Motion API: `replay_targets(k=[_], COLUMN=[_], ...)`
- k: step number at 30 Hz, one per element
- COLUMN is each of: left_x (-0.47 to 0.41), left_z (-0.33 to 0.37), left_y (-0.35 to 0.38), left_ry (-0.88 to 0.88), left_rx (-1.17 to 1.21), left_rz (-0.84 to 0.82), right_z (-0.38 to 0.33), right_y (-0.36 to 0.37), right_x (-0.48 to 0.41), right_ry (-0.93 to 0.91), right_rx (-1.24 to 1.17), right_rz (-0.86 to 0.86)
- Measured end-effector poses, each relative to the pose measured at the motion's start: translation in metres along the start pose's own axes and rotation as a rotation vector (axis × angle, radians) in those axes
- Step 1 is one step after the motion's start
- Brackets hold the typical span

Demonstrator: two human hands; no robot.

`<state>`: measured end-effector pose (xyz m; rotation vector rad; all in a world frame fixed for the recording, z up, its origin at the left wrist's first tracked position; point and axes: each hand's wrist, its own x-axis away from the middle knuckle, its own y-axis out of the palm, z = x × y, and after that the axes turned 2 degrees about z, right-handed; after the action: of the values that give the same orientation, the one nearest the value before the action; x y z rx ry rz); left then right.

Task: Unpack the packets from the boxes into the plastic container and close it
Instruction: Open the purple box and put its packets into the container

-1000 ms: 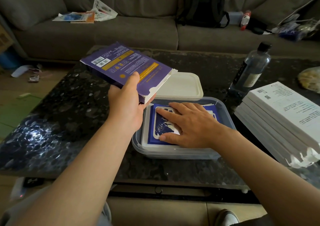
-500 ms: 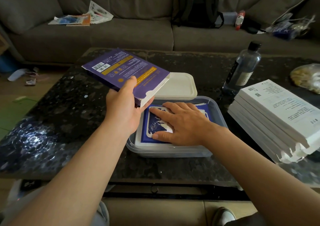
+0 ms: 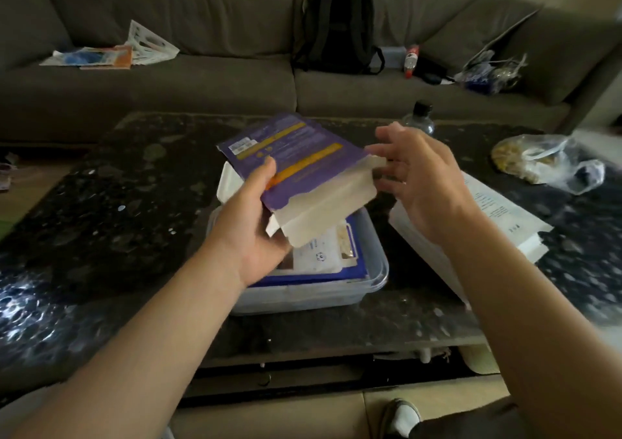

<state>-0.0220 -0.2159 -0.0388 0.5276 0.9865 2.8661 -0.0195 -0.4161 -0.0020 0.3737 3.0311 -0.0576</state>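
the purple box (image 3: 296, 166) hangs tilted over the plastic container (image 3: 377, 270), its torn mouth toward me, above the packets (image 3: 319, 257). my left hand (image 3: 249, 233) grips its near left side. my right hand (image 3: 420, 182), fingers spread and empty, is just beside its right corner.

Left grip (image 3: 249, 231) holds the purple box (image 3: 292, 156) above the plastic container (image 3: 303, 299); right grip (image 3: 427, 186) spread just beside it.
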Motion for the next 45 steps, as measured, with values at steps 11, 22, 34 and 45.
replay_targets(k=[11,22,34,45], left_x=[-0.003,-0.024,-0.026,-0.036], left_z=[-0.063,-0.123,-0.143,-0.152], left_y=[0.111,0.178,0.186,0.167], left_ry=[-0.087,0.143,0.429,0.483], left_rx=[-0.404,-0.814,-1.442,-1.518], left_rz=[-0.237,-0.122,-0.075,-0.049], right_z=[0.01,0.028,0.045,0.048], right_y=[-0.122,-0.202,-0.217,-0.211], right_x=[0.016,0.003,-0.008,-0.006], right_ry=[-0.079,-0.088,-0.029,0.017], right_rx=[0.126,0.377,0.639,0.74], right_rz=[0.326,0.493,0.402,0.311])
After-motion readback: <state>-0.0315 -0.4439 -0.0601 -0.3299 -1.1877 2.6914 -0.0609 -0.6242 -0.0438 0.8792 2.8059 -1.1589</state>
